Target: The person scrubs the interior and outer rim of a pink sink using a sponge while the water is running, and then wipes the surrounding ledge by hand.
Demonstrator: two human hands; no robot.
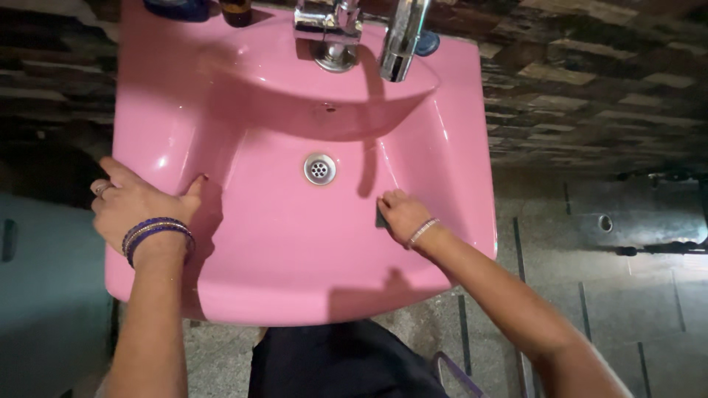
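Observation:
A pink wash basin (258, 287) fills the middle of the head view, with a round metal drain (319, 169) at its bottom. My left hand (140, 199) lies flat on the basin's left rim, fingers spread, purple bangles on the wrist. My right hand (402, 212) is inside the bowl on its right slope, pressing a small dark scrub pad (380, 219) against the pink surface; most of the pad is hidden under the fingers. A chrome tap (402, 37) hangs over the back of the bowl.
A dark blue container (177, 9) and a brown one (236, 10) stand on the basin's back ledge. Dark stone-pattern wall tiles (590, 74) surround the basin. Grey floor tiles with a small floor drain (605, 222) lie to the right.

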